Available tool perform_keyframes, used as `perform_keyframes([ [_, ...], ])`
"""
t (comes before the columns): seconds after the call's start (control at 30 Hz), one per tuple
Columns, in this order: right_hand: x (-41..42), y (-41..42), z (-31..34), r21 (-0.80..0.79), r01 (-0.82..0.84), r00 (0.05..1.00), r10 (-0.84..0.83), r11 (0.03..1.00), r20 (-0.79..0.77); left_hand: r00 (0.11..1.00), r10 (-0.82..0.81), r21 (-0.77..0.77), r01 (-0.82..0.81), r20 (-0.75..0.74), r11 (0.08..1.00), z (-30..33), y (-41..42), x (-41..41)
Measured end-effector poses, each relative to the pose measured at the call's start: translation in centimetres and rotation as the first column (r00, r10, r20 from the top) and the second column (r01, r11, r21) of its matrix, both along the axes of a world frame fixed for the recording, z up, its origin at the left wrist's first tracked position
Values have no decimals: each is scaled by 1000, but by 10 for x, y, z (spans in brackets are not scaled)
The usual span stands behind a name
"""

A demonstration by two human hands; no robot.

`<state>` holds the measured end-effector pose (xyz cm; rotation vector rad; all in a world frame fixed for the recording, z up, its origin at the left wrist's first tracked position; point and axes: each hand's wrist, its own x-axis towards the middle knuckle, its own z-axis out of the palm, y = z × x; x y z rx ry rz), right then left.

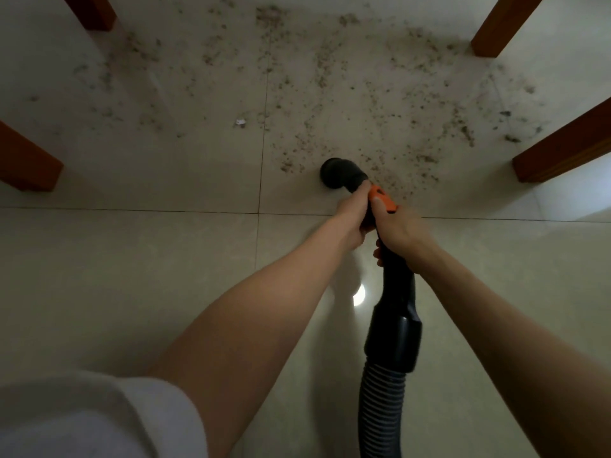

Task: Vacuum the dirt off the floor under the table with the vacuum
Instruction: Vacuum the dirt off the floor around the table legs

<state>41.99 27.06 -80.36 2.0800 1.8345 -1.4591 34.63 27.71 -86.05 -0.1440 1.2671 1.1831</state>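
Observation:
Dark crumbs of dirt (330, 77) lie scattered over the pale tiled floor between the wooden table legs, thickest toward the right. The black vacuum nozzle (340, 173) points down at the near edge of the dirt. Both my hands hold the vacuum's handle (395, 269), which has an orange slider (382, 198). My left hand (355, 216) grips the front of the handle just behind the nozzle. My right hand (401, 231) grips it right behind, thumb on the orange slider. A ribbed grey hose (380, 411) runs back from the handle toward me.
Four brown wooden table legs frame the dirt: far left (92, 11), near left (26, 160), far right (499, 24), near right (562, 143). A small white scrap (240, 122) lies among the crumbs. A bright light reflection (359, 294) shows on the near tiles.

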Motion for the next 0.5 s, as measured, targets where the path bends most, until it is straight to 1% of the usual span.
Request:
perform_keyframes([
  [0.07,-7,1,-2,14,39,999,-38,999,-31,999,-15,-29,14,-37,999,8,6,-4],
  [0.13,-14,2,-3,-9,57,995,-57,998,-87,999,13,-50,-15,-49,999,6,9,-9],
  [0.23,-18,4,-3,-74,12,990,-22,997,-140,995,82,-37,-84,-50,996,-8,5,-18],
  [0.4,-16,8,-1,-177,-34,979,-3,984,-202,992,124,45,-125,30,991,-17,-7,-27],
  [0.5,-14,13,3,-218,-75,979,30,973,-201,986,138,88,-146,90,985,-15,-12,-29],
])
